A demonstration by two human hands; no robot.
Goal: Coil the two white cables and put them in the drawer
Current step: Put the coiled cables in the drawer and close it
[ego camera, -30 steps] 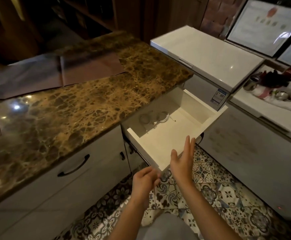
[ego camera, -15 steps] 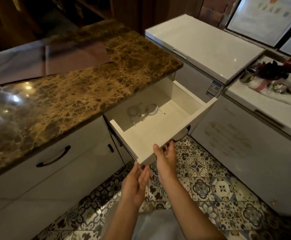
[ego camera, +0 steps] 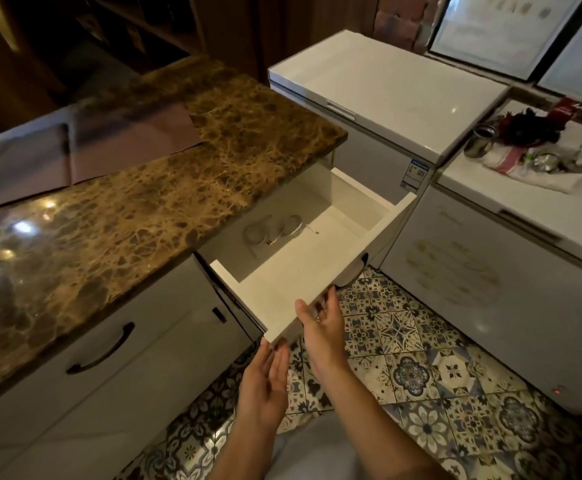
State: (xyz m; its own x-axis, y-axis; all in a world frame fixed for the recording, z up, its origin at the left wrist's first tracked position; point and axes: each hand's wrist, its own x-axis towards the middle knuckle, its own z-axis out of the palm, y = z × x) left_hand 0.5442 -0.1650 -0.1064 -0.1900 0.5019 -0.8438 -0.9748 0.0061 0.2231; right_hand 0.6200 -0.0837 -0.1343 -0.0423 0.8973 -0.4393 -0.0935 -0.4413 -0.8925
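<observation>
Table of brown veined marble, broad and glossy, up and to the left of both hands, with flat purplish sheets lying on its far end. Directly under its right end, open white box-shaped drawer, pulled well out toward the viewer, long axis running from front panel near the hands back under the marble. Beyond and to the right, white chest freezer, not part of the job.

Inside, two white cables, coiled into small loose rings, side by side on the drawer floor toward the back left, partly in the shade of the marble overhang, connector ends trailing to the right. Straight ahead of the hands and well apart from them, across the whole length of the drawer.

Closer, right hand: open, fingers spread and slightly curled, thumb and fingertips at the top edge of the front panel, apparently touching it, gripping nothing. Lower and just beside the panel's left corner, left hand: open and flat, palm turned inward, empty, fingertips close to the corner but contact not certain.

Judged from this: cables stowed, only the push shut remaining, along the drawer's long axis, right hand nearer and better placed.
</observation>
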